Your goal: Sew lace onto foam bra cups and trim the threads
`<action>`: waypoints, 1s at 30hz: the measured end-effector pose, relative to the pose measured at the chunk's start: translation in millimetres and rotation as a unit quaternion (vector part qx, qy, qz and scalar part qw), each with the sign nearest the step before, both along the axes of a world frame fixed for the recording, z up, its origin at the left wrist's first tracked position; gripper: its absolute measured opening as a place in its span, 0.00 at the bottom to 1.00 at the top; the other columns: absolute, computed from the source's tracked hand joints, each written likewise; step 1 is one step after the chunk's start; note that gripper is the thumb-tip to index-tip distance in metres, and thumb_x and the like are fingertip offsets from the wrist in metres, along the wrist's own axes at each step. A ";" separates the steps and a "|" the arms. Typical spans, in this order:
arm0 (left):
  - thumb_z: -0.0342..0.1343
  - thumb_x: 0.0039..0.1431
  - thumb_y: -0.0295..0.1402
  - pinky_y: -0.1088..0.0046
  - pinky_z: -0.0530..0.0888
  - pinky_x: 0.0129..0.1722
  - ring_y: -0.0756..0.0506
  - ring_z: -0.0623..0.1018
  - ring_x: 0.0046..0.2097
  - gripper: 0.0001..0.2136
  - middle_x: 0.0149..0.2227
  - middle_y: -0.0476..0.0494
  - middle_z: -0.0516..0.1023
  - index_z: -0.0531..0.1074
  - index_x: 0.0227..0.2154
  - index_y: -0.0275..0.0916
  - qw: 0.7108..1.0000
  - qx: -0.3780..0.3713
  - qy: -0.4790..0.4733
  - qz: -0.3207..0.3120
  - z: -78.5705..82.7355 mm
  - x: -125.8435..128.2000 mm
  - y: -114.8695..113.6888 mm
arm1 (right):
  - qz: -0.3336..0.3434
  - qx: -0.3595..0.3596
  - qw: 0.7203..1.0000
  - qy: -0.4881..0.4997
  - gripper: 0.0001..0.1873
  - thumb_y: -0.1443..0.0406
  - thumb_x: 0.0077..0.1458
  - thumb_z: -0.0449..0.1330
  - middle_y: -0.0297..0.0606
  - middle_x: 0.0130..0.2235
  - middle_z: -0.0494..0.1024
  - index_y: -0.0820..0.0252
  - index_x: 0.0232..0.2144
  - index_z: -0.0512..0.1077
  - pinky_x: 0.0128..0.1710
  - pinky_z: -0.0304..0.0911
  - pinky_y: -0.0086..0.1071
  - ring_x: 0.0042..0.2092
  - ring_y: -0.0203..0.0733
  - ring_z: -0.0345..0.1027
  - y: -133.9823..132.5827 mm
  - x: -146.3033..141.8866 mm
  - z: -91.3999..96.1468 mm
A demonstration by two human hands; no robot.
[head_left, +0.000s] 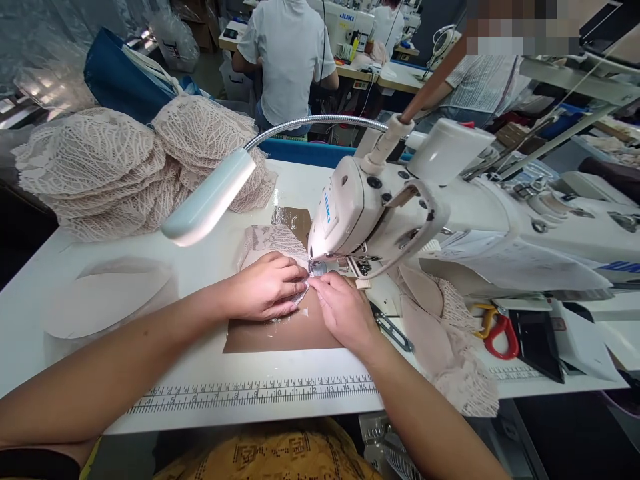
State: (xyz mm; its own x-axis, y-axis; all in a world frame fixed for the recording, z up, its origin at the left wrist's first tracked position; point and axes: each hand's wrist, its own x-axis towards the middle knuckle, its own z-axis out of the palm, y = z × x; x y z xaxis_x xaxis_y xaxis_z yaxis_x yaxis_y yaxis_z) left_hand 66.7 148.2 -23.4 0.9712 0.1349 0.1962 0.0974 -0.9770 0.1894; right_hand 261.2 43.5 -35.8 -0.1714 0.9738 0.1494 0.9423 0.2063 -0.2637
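Note:
A beige lace cup piece (267,239) lies under the needle area of a white sewing machine (345,200). My left hand (267,285) rests on this lace with its fingers laid over it, pressing it to the brown bed cover (285,337). Just right of the needle, my right hand (345,307) has thumb and forefinger pinched at the edge of the lace. The fingertips of both hands nearly meet in front of the presser foot (315,267), which they partly hide.
Stacked lace pieces (95,167) stand at the left, above a pale oval piece (107,303). A lamp (210,197) arches over the table. Right are small snips (393,327), more lace pieces (440,340) and red-handled scissors (503,337). A printed ruler (260,393) runs along the front. People work behind.

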 end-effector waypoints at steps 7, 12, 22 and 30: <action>0.45 0.68 0.32 0.59 0.67 0.50 0.40 0.72 0.50 0.16 0.55 0.38 0.74 0.70 0.53 0.37 1.000 0.002 0.005 -0.015 -2.4 -1.3 3.3 | 0.008 -0.005 0.999 -0.034 0.21 0.73 0.58 0.49 0.40 0.39 0.76 0.58 0.49 0.74 0.37 0.58 0.35 0.39 0.44 0.66 -0.3 -0.6 0.3; 0.48 0.66 0.34 0.57 0.67 0.52 0.38 0.71 0.53 0.16 0.54 0.37 0.74 0.70 0.53 0.36 1.000 -0.001 -0.004 0.014 -4.2 2.1 -3.5 | -0.011 -0.013 0.999 -0.036 0.21 0.72 0.59 0.49 0.42 0.42 0.77 0.59 0.51 0.73 0.39 0.59 0.35 0.42 0.46 0.66 0.7 -1.8 -1.1; 0.48 0.66 0.34 0.58 0.69 0.51 0.37 0.70 0.54 0.16 0.54 0.36 0.74 0.72 0.51 0.32 0.997 0.019 -0.002 0.080 -6.9 8.2 -14.8 | -0.024 -0.021 0.998 -0.046 0.22 0.72 0.59 0.50 0.43 0.43 0.77 0.59 0.53 0.72 0.41 0.61 0.36 0.43 0.47 0.67 2.1 -2.7 -2.7; 0.45 0.68 0.35 0.56 0.70 0.49 0.36 0.71 0.53 0.17 0.55 0.33 0.73 0.72 0.51 0.30 0.993 0.050 -0.013 0.107 -10.9 12.4 -19.0 | -0.031 -0.024 0.998 -0.045 0.23 0.73 0.59 0.49 0.46 0.45 0.76 0.61 0.54 0.72 0.43 0.63 0.37 0.45 0.48 0.68 1.8 -2.6 -4.7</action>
State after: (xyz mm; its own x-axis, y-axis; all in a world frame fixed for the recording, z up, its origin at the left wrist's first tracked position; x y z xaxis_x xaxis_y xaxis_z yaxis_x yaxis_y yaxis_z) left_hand 79.1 129.3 -34.3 0.9168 0.3158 0.2446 0.3008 -0.9487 0.0973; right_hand 258.6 45.3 -40.4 -0.1209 0.9886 0.0893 0.9731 0.1358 -0.1862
